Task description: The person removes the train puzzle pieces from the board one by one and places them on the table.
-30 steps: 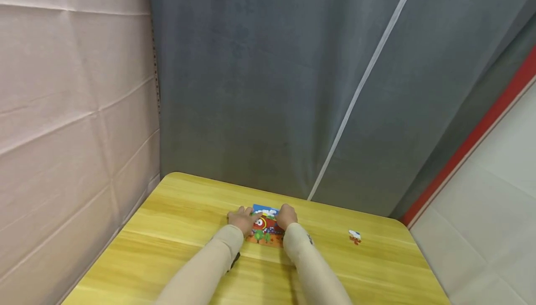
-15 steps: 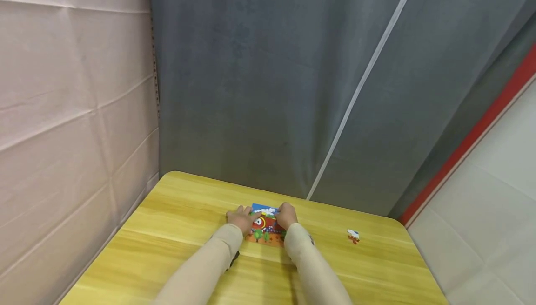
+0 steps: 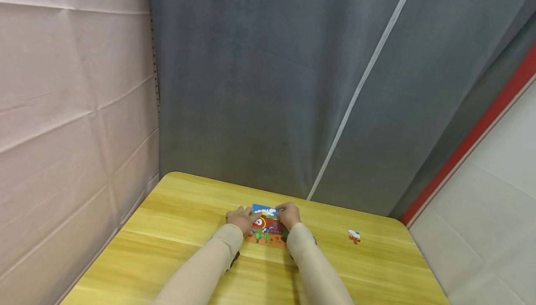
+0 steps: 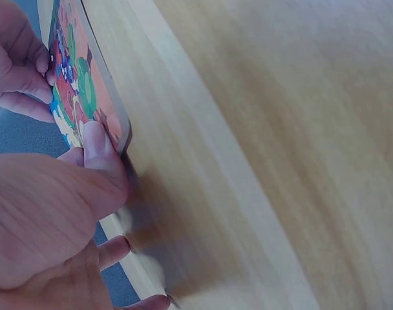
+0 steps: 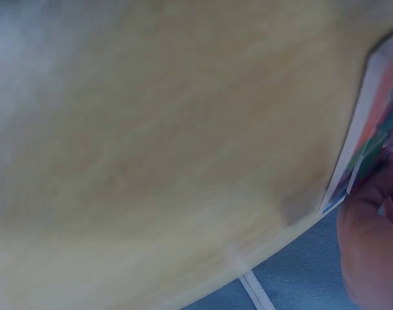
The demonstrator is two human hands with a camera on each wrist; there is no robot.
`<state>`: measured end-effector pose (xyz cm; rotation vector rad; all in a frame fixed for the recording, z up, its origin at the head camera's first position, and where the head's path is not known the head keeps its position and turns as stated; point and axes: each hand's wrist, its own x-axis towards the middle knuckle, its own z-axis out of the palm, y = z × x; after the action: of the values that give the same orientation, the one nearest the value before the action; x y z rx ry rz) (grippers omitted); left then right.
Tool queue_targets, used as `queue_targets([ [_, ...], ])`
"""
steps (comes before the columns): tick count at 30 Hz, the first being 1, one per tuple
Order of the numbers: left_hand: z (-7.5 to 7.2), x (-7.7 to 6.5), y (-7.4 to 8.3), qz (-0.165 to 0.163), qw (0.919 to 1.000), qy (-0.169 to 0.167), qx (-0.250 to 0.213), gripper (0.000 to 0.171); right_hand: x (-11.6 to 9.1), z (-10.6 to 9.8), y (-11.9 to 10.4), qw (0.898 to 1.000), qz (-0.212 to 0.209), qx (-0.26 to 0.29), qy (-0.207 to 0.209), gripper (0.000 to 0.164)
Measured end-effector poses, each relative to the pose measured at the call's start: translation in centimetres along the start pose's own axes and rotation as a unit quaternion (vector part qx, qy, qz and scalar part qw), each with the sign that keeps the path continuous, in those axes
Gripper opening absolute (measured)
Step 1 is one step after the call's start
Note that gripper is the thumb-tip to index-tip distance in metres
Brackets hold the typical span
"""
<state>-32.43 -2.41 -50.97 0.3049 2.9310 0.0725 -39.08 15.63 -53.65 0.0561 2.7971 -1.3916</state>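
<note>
A small jigsaw puzzle (image 3: 268,239) with a red cartoon train, green trees and a blue sky lies flat on the table. My left hand (image 3: 240,221) rests at its left side with the fingers spread. In the left wrist view the left thumb (image 4: 96,139) presses on the puzzle's near corner. At the right edge, my right hand (image 3: 290,216) has its fingers bent together over the upper part. The right wrist view shows that hand (image 5: 377,252) pinching a puzzle piece (image 5: 368,155), its pale edge slightly raised; the fingers hide much of it.
Loose puzzle pieces (image 3: 354,235) in white, blue and brown lie to the right on the yellow wood-grain table (image 3: 180,230). A grey curtain (image 3: 251,86) hangs behind the table's far edge. Pale panels stand at left and right.
My right hand has shifted slightly right, uncovering more of the puzzle's right side, including a dark green patch. The left hand stays in place.
</note>
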Motion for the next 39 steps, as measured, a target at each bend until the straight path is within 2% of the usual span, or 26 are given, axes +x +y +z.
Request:
queue_targets([
  [4,0.4,0.4,0.1,-0.001,1.0,0.001,0.001,0.068,0.1,-0.1,0.0,1.0,0.013,0.025,-0.005,0.02],
  [8,1.5,1.5,-0.3,0.025,0.9994,0.013,0.017,0.069,0.3,0.0,0.3,1.0,0.013,0.016,-0.006,0.019],
  [11,1.9,1.9,-0.8,0.052,0.9986,0.001,0.005,0.071,0.4,0.1,0.4,1.0,0.011,0.006,-0.004,0.019],
  [14,1.2,1.5,-0.9,0.064,0.9976,-0.024,-0.012,0.072,0.3,0.1,0.2,1.0,0.011,-0.005,0.001,0.019],
  [18,0.7,1.0,-0.7,0.063,0.9975,-0.031,-0.011,0.072,0.2,0.1,0.0,1.0,0.017,-0.003,0.005,0.019],
  [24,0.5,0.8,-0.6,0.061,0.9978,-0.028,0.001,0.07,0.4,0.0,0.1,0.996,0.051,0.067,0.002,0.025],
  [27,0.5,0.7,-0.6,0.056,0.9979,-0.031,-0.004,0.07,0.4,0.1,0.2,0.994,0.063,0.086,0.001,0.026],
  [39,0.0,0.5,0.0,0.054,0.9977,-0.036,-0.021,0.068,0.2,-0.5,0.4,0.993,0.072,0.09,0.003,0.024],
])
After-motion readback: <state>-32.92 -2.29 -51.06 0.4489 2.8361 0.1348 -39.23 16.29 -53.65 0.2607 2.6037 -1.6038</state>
